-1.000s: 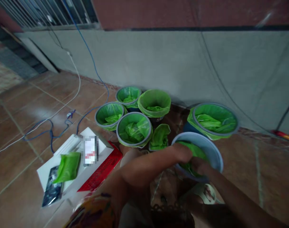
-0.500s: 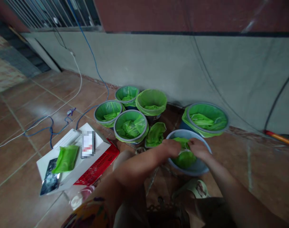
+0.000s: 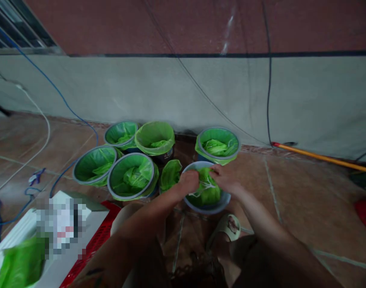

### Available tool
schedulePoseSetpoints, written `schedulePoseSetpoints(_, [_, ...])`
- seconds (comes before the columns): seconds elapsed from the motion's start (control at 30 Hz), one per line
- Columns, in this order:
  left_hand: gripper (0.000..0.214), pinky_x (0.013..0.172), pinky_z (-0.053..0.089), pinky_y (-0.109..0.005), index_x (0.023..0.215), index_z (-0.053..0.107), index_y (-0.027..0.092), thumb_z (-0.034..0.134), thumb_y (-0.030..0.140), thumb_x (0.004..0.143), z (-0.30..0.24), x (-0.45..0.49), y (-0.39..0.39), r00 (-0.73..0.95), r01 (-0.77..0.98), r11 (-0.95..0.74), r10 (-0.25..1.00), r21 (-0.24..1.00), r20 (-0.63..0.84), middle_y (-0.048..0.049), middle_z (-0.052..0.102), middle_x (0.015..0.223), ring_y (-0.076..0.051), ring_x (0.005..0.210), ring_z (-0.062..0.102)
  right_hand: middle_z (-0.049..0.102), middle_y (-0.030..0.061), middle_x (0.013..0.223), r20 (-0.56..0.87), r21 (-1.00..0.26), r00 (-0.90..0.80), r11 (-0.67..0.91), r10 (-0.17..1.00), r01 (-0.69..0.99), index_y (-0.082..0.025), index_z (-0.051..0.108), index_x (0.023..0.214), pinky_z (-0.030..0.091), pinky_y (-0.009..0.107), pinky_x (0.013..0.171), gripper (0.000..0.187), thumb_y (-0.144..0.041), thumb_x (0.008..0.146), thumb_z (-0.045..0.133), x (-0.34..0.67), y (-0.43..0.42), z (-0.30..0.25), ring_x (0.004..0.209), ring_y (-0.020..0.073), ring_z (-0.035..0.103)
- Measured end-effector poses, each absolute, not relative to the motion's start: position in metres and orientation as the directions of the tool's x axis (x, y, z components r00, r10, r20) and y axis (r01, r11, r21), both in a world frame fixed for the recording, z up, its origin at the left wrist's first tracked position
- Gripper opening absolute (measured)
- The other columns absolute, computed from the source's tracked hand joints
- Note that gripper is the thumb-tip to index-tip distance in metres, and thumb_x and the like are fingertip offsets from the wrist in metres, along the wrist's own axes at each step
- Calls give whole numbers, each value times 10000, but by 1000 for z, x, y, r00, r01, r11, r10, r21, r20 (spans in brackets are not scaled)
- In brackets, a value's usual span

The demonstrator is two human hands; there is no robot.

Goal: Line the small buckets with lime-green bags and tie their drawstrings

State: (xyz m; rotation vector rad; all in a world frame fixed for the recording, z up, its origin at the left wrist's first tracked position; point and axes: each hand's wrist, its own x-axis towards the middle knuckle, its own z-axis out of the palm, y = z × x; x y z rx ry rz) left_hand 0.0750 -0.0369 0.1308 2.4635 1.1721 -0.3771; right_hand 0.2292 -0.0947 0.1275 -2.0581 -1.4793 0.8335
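Note:
A bunched green plastic bag (image 3: pixel 210 196) with white drawstrings lies in a grey-blue basin (image 3: pixel 207 209) between my feet. My left hand (image 3: pixel 189 182) is closed on the bag's left edge, over the basin's rim. On the opposite side, my right hand (image 3: pixel 224 178) grips its upper right edge, fingers partly hidden. White strings spread across the bag between both hands. Just left of the basin sits another crumpled green bag (image 3: pixel 170 176). Behind the basin stands a bucket (image 3: pixel 218 159) lined with green plastic.
Several more green-lined buckets (image 3: pixel 131 198) cluster to the left. At lower left, a white box (image 3: pixel 94 216) on a red crate (image 3: pixel 94 242) carries a green bundle (image 3: pixel 21 260). A yellow-orange pole (image 3: pixel 321 158) lies along the wall at right.
The view has swung right, so the buckets sit further left in the picture. Both hands keep hold of the bag, and its white drawstrings now show spread between them.

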Motion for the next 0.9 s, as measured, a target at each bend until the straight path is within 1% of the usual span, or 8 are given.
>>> schedulePoseSetpoints(0.1, [314,905,548,-380,1109,673,71,501,121,852,130,76,-31,582,801,-565,663,196,-471,-190,700,1123,-296,1075,669,682,186,1173,-294,-360,270,-368,917,857,-113,585,1275,461,360,904,416,-147,874,479,233,-99,125,1070,269,647])
schedulePoseSetpoints(0.17, [287,895,551,-394,1076,691,70,532,132,845,129,75,-27,573,803,-566,646,187,-505,-205,705,1104,-313,1066,672,673,206,1196,-378,-281,246,-364,892,888,-108,558,1323,467,380,907,444,-142,890,470,234,-101,125,1102,299,641])
schedulePoseSetpoints(0.4, [283,909,535,-382,1086,686,95,532,224,886,129,72,-22,577,783,-597,595,173,-560,-200,695,1159,-306,1098,659,691,161,1151,-474,-288,76,-237,877,928,-132,555,1324,494,350,879,577,-165,760,668,220,-105,117,1070,297,658])
schedulePoseSetpoints(0.5, [291,908,534,-367,1101,679,111,538,235,879,129,70,-22,593,765,-615,559,190,-579,-186,694,1176,-291,1092,661,707,171,1096,-481,-287,61,-223,875,931,-118,660,1170,499,340,851,379,-190,799,635,210,-103,108,1032,290,667])
schedulePoseSetpoints(0.57, [309,900,536,-348,1122,668,123,580,231,846,130,69,-21,631,729,-645,505,228,-589,-170,701,1162,-285,1084,662,721,158,1057,-475,-289,64,-224,878,931,-132,711,1042,497,324,836,258,-201,877,525,208,-97,104,1006,266,673])
schedulePoseSetpoints(0.67, [409,881,547,-355,1186,635,125,645,230,791,131,68,-19,695,664,-687,422,294,-582,-172,701,1154,-299,1071,666,731,120,1020,-436,-285,125,-268,891,920,-160,722,991,491,295,812,306,-206,918,428,213,-89,106,965,235,679])
schedulePoseSetpoints(0.8, [304,857,555,-384,1089,684,98,606,202,815,132,68,-17,673,689,-669,447,279,-589,-210,705,1130,-325,1034,678,734,107,1014,-368,-286,238,-353,899,891,-182,698,1088,492,308,818,296,-236,896,479,221,-88,114,971,256,683])
schedulePoseSetpoints(0.9, [228,827,558,-366,982,715,84,567,166,829,131,70,-15,634,727,-641,491,245,-597,-209,722,1068,-314,992,691,723,92,1062,-333,-321,227,-337,915,885,-201,681,1115,478,311,880,291,-224,858,546,219,-91,119,1025,255,664])
